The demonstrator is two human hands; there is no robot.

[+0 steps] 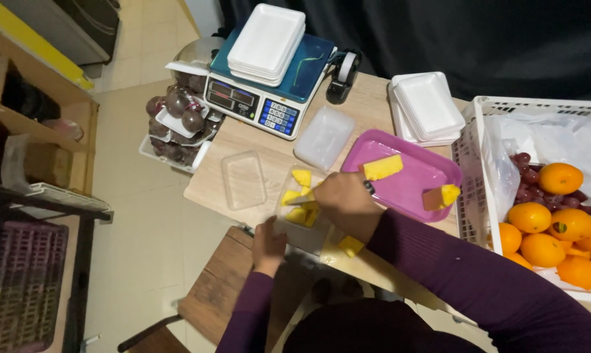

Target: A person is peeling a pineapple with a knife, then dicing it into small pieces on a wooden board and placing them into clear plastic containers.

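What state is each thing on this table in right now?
Clear tub: open, partly filled with yellow fruit pieces.
Pink tray: holds two fruit chunks.
Left hand: steadying the tub.
Right hand: gripping a knife.
White crate: holds oranges and grapes.

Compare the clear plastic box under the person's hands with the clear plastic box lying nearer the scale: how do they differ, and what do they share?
The box under the hands holds yellow fruit pieces; the box nearer the scale holds nothing. The left hand steadies the filled box and the right hand reaches over it, while no hand touches the other box. Both are clear, shallow, rectangular, and rest on the wooden table.
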